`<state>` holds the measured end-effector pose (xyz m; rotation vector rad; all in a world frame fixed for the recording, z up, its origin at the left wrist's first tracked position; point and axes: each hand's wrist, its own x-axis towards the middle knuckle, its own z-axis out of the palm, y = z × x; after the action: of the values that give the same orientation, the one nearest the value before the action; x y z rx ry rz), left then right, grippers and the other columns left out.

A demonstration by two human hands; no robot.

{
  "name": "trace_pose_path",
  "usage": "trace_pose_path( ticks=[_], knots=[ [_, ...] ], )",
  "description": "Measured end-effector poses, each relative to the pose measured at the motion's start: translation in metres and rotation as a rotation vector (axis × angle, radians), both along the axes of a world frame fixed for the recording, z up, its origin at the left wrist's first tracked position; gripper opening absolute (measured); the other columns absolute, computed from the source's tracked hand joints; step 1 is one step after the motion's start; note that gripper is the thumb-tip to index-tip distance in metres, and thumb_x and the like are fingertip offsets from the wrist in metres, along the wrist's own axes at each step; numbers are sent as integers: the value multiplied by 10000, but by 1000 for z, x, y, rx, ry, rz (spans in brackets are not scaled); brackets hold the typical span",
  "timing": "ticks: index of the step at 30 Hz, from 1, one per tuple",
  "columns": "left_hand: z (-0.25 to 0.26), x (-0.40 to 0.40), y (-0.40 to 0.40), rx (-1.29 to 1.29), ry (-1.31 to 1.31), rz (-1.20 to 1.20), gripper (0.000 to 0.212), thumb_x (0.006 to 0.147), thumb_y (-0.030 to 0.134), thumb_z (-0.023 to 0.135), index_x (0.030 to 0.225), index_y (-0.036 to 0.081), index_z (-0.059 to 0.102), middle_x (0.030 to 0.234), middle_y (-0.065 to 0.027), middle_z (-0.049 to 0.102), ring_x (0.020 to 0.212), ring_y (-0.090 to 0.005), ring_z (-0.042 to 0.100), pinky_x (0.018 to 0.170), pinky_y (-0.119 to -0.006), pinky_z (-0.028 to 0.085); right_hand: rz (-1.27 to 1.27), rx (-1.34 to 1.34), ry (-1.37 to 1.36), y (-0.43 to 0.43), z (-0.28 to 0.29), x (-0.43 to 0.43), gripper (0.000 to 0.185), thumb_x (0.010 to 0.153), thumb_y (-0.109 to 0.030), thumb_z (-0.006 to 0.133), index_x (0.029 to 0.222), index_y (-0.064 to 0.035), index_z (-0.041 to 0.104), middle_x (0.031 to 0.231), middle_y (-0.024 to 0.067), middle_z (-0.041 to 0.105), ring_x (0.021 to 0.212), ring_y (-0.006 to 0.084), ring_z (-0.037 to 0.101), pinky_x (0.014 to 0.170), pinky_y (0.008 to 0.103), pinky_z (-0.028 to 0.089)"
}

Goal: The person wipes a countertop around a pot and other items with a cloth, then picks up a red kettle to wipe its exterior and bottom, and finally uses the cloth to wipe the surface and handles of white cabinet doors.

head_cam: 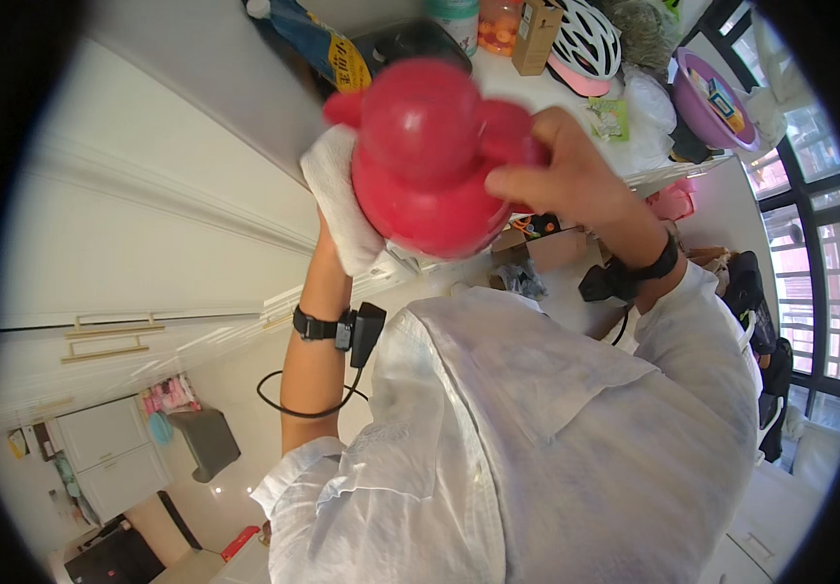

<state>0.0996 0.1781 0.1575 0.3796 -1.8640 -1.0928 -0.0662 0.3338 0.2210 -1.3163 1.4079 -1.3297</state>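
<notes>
A glossy red figure-like object (pixel 431 190) with a ball-shaped head and knob-like side parts is held up in front of my chest, slightly blurred. My right hand (pixel 562 171) grips the knob on its right side, thumb towards the body. On the opposite side a folded white cloth (pixel 339 193) presses against the red surface. My left hand (pixel 329 244) is mostly hidden behind that cloth and holds it there; only the wrist area shows. Each wrist wears a black strap with a small device.
Beyond the red object, a white counter (pixel 496 91) carries a blue-and-yellow bag (pixel 317 44), a brown box (pixel 536 36), a bicycle helmet (pixel 588 44) and a purple basin (pixel 712 102). Open cardboard boxes (pixel 558 248) lie below. White cabinets (pixel 157 212) stand at left, windows (pixel 792 270) at right.
</notes>
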Motion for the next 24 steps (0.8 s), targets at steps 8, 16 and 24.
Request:
trace_pose_path(
  ticks=[8,16,24],
  knots=[
    [1,-3,-8,-367,-43,-196,463,583,209,714,982,12,583,834,-175,621,705,-346,595,644,-318,467,-1,47,-652,-9,23,-57,331,964,-206,423,643,-126,443,403,-84,352,300,23,290,326,190,237],
    [-7,-11,3,-272,44,-155,442,585,202,719,959,6,592,790,-160,617,646,-273,581,647,-302,471,102,97,-827,-3,37,-69,357,981,-293,367,668,-134,430,392,-68,316,295,75,281,340,235,289],
    [-4,-8,6,-185,43,-149,406,597,179,716,940,1,592,794,-132,622,649,-212,565,642,-297,469,112,103,-822,-11,35,-72,370,982,-280,371,642,-142,422,391,-69,313,298,59,278,329,227,261]
  ],
)
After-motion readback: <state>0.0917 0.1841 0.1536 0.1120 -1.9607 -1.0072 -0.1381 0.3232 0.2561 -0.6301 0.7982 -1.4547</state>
